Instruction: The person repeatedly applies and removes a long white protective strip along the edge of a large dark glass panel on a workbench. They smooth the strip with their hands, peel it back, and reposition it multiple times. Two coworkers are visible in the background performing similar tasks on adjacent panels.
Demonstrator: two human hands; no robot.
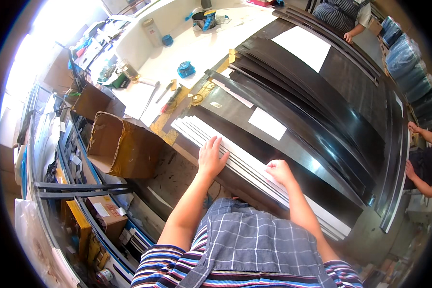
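A stack of long, narrow white strips (pixel 247 165) runs slantwise along the near edge of the table in front of me. My left hand (pixel 212 157) rests on the stack toward its left end, fingers stretched out and slightly spread. Farther right, my right hand (pixel 280 171) is at the strips with its fingers curled together; whatever they pinch, if anything, is hidden. Just beyond the white stack lies a dark flat strip (pixel 321 197). A white sheet (pixel 267 123) sits on the dark panels behind it.
Overlapping glossy dark panels (pixel 297 91) cover much of the table. Tools and a blue tape roll (pixel 186 69) lie at the far left. An open cardboard box (pixel 141 149) stands at the table's left. One co-worker's hand (pixel 349 37) is at the far edge; another person's arms (pixel 420 185) reach in right.
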